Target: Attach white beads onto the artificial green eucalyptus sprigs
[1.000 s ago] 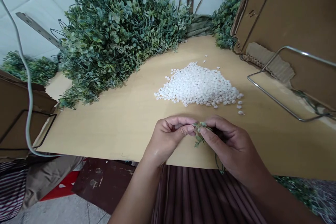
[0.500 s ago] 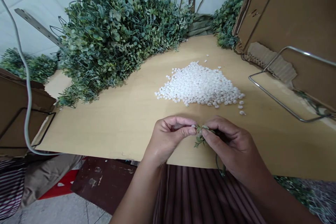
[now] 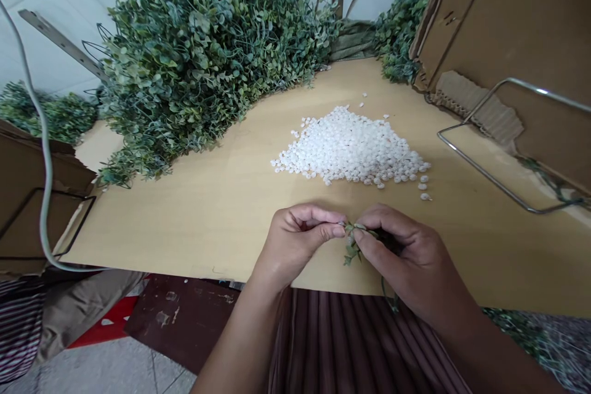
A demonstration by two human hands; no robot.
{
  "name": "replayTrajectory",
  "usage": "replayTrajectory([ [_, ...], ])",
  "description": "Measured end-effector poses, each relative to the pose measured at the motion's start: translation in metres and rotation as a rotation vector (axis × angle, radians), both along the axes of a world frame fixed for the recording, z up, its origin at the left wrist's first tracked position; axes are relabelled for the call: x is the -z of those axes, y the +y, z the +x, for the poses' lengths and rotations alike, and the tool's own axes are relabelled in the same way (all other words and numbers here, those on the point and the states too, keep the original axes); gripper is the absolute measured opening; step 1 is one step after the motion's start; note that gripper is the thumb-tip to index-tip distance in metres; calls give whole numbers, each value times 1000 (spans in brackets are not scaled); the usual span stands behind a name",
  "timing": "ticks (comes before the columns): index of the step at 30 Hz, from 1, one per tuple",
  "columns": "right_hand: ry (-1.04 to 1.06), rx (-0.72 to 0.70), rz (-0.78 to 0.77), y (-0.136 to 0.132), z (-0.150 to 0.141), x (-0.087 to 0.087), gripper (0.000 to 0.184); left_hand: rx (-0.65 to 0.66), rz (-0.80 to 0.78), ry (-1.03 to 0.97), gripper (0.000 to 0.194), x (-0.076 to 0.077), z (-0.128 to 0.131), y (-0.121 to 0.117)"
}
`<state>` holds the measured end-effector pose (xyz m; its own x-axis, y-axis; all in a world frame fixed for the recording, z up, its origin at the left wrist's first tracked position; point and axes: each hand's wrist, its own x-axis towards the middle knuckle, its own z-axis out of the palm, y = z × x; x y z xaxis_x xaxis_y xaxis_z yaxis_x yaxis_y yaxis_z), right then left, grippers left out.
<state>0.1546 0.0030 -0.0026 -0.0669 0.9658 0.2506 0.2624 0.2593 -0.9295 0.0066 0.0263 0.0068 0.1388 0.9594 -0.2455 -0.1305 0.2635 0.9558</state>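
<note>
Between thumb and fingers, my right hand (image 3: pixel 406 246) pinches a small sprig of artificial green leaves (image 3: pixel 351 249), whose thin stem hangs below the palm. My left hand (image 3: pixel 302 237) is closed in a pinch at the sprig's left tip. A tiny pale bit shows at its fingertips, too small to make out for certain. Both hands are over the table's front edge, fingertips almost meeting. Beyond them lies a heap of small white plastic beads or caps (image 3: pixel 351 148), with a few loose ones at its right side.
A big pile of artificial foliage (image 3: pixel 207 55) covers the back left of the tan tabletop (image 3: pixel 194 215). Cardboard (image 3: pixel 521 31) and a bent metal wire frame (image 3: pixel 484 172) stand at the right. A pale cable (image 3: pixel 44 135) hangs at the left, near another person's leg (image 3: pixel 87 301).
Both hands keep nearly the same place and pinch. The leaf sprig has tilted slightly and hangs a little lower. The view has shifted a touch.
</note>
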Motion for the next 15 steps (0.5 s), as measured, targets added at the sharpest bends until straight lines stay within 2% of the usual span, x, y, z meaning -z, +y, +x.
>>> replayTrajectory([
  [9,-43,-81,-15,-1,3,-1,18,15,-19,12,15,-1,1,0],
  [15,-11,-40,-25,-1,2,-1,17,34,1,-41,13,0,0,-2],
])
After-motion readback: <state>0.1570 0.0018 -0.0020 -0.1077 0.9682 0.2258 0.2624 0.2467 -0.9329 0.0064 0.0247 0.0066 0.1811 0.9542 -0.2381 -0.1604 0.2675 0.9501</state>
